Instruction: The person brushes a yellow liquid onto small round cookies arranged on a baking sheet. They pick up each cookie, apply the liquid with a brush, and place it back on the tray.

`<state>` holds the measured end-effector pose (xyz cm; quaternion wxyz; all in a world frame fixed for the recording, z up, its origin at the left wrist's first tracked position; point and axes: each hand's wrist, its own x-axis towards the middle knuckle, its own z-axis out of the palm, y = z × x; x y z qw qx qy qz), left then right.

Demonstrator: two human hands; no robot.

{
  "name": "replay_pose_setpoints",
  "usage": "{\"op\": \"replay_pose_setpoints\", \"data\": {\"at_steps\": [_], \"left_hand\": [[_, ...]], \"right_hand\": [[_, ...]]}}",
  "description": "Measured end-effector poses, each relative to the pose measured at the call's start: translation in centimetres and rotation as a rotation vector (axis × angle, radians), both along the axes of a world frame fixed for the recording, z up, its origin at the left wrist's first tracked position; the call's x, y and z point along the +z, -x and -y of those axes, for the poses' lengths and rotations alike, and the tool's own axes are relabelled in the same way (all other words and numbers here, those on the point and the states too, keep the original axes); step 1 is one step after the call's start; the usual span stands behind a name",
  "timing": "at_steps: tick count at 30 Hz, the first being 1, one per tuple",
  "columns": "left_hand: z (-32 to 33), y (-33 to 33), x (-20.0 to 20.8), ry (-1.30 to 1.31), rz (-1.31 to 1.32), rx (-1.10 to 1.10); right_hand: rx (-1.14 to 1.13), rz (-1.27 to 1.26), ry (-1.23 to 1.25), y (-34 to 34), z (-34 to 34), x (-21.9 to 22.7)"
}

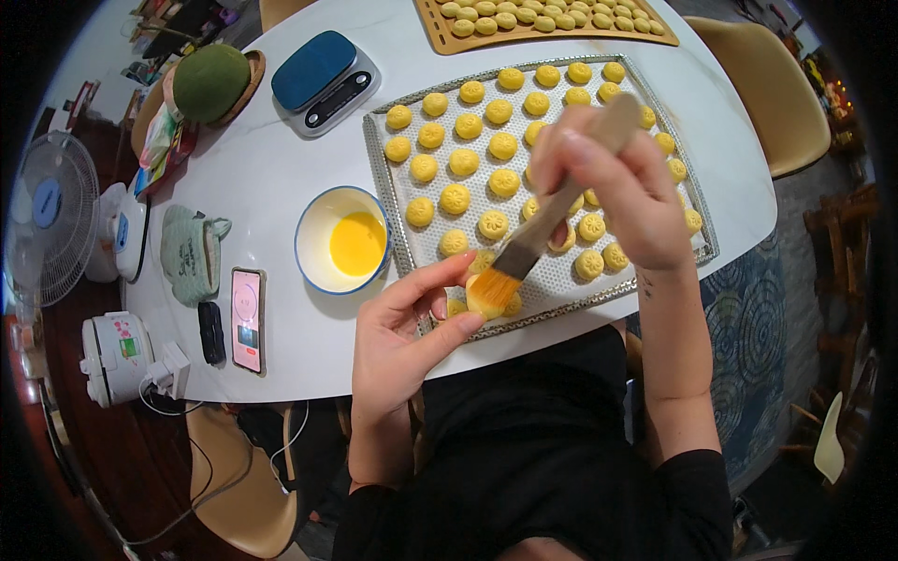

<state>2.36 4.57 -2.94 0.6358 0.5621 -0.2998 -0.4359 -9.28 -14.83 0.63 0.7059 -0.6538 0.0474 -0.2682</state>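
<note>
Between the thumb and fingers of my left hand (404, 327) is a small round pastry (484, 297), held above the near left corner of a metal tray (379, 173). My right hand (617, 182) grips a pastry brush (520, 255) by its wooden handle. The orange-tinted bristles press on the pastry's top and partly cover it. Rows of yellow pastries (493, 224), several with stamped patterns, lie on the perforated tray; my right hand hides some of them. Left of the tray stands a white bowl (313, 234) with a blue rim, holding yellow-orange liquid (358, 245) like egg wash.
At the far edge, a wooden board (435, 28) carries several paler pieces. A kitchen scale (327, 79) stands beyond the bowl. Toward the left lie a phone (248, 320), a black case (211, 333) and a green cloth pouch (192, 254). A fan (56, 210) stands off the table's left side.
</note>
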Motion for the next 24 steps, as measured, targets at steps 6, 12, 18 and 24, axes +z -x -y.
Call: {"op": "replay_pose_setpoints", "data": {"at_steps": [6, 12, 18, 24], "left_hand": [[0.0, -0.6, 0.1, 0.017, 0.020, -0.061], [0.1, -1.1, -1.2, 0.102, -0.172, -0.094], [0.8, -0.1, -1.6, 0.180, -0.548, -0.087], [0.7, 0.1, -4.2, 0.288, -0.733, -0.067]], "right_hand": [[-0.114, -0.193, -0.061, -1.1, 1.2, -0.8], [-0.100, -0.166, -0.216, -0.9, 0.0, -1.9], [-0.137, -0.001, -0.382, 0.8, -0.3, -2.4], [-0.281, 0.145, -0.396, 1.2, -1.4, -4.0]]}}
